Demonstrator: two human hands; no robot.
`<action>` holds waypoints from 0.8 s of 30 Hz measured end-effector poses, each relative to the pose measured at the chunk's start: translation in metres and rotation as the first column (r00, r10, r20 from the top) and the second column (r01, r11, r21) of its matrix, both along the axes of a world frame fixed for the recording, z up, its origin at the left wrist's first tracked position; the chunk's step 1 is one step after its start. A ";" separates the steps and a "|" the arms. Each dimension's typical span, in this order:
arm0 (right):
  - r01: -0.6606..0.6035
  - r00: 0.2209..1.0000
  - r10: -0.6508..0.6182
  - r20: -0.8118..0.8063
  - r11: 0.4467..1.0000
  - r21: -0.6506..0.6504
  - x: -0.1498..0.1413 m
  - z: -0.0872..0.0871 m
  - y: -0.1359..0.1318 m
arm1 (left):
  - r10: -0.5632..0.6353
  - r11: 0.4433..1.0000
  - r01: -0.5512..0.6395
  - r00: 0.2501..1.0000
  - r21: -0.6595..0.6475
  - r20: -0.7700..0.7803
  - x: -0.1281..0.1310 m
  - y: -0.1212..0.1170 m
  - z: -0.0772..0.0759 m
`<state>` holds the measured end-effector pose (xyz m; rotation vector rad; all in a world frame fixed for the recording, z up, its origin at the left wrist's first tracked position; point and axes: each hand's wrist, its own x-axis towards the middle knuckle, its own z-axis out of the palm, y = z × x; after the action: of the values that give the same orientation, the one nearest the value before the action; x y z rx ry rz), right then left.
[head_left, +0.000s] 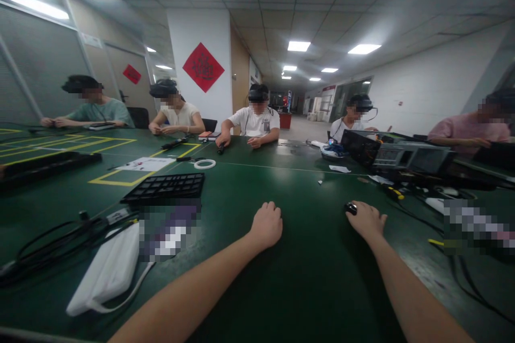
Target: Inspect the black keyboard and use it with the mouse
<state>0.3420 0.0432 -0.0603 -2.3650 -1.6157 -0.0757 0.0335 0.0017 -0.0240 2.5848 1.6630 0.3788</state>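
My left hand (pixel 267 225) rests on the green tabletop (pixel 306 273) with its fingers curled under into a loose fist. Whatever lies inside that fist, if anything, is hidden. Farther right, my right hand (pixel 367 220) grips a small, rounded, glossy black object (pixel 351 208), which pokes out at the left of the fingers. Its exact kind does not show. A gap of bare green surface separates the two hands, and both forearms reach in from the bottom edge.
Left of my arm lie a white power bank (pixel 108 268) with a strap, black cables (pixel 44 241) and a black gridded tray (pixel 164 187). A white ring (pixel 205 164) sits beyond. An opened computer case (pixel 396 153) stands at right. Several people wearing headsets sit around the table.
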 end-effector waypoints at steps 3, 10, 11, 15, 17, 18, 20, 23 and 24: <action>-0.023 1.000 0.023 -0.009 0.999 -0.029 0.003 -0.002 0.002 | 0.064 0.998 -0.063 0.998 -0.025 0.025 0.000 0.000 -0.001; -0.050 0.999 0.048 -0.022 0.995 -0.081 0.000 0.006 -0.002 | 0.076 0.993 -0.067 0.993 -0.094 0.096 -0.002 0.006 -0.009; -0.067 0.998 0.065 -0.026 0.994 -0.087 -0.001 0.006 -0.002 | 0.073 0.993 -0.063 0.992 -0.102 0.100 -0.003 0.007 -0.009; -0.138 0.990 0.138 -0.001 0.990 -0.033 -0.006 0.002 -0.002 | 0.065 0.993 -0.055 0.993 -0.103 0.100 -0.005 0.012 -0.010; -0.163 0.986 0.163 0.015 0.987 -0.004 -0.009 -0.002 0.000 | 0.072 0.993 -0.062 0.992 -0.098 0.103 -0.005 0.014 -0.010; -0.175 0.984 0.175 0.021 0.985 0.005 -0.010 -0.003 0.001 | 0.076 0.993 -0.065 0.992 -0.096 0.106 -0.005 0.015 -0.010; -0.208 0.978 0.208 0.021 0.978 0.003 -0.011 -0.005 0.002 | 0.081 0.993 -0.070 0.990 -0.092 0.113 -0.004 0.015 -0.011; -0.236 0.972 0.236 0.016 0.972 -0.004 -0.011 -0.004 0.003 | 0.080 0.994 -0.069 0.989 -0.087 0.128 -0.005 0.015 -0.010; -0.238 0.971 0.238 0.014 0.971 -0.007 -0.011 -0.004 0.002 | 0.076 0.994 -0.064 0.988 -0.088 0.137 -0.005 0.014 -0.010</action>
<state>0.3305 0.0455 -0.0639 -2.1602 -1.8950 -0.0405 0.0284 0.0159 -0.0341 2.3865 1.6872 0.4728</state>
